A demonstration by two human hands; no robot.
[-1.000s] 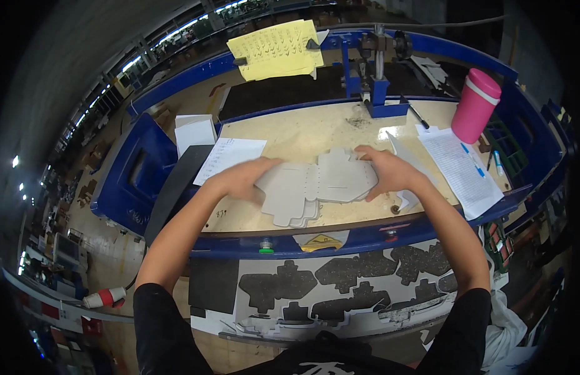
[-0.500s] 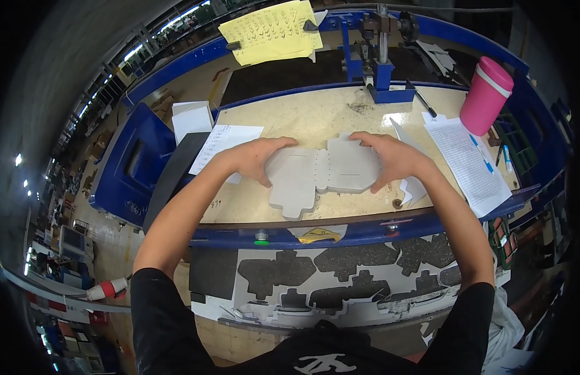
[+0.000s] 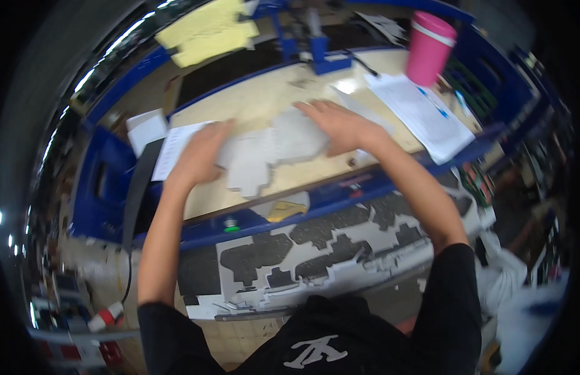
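A stack of grey die-cut card pieces (image 3: 249, 159), with tabs and a perforated middle, lies on the pale tabletop (image 3: 234, 112). My left hand (image 3: 204, 153) grips its left end, thumb toward the near side and fingers toward the far side. Round the right end, my right hand (image 3: 345, 128) is curved, its fingers over the far edge and its thumb at the near edge. Motion blur softens the hands and the stack, and the undersides of the pieces are hidden.
A pink lidded tumbler (image 3: 429, 50) and a printed sheet (image 3: 421, 115) with a blue pen are at the right. Behind stands a blue-based press (image 3: 327, 56). Yellow paper (image 3: 209, 31) hangs at the far left. Below the front edge lies a sheet with cut-out shapes (image 3: 290, 244).
The whole view has shifted and tilted, so the table sits further left and higher. Both hands stay at the two ends of the stack, which now appears turned slightly.
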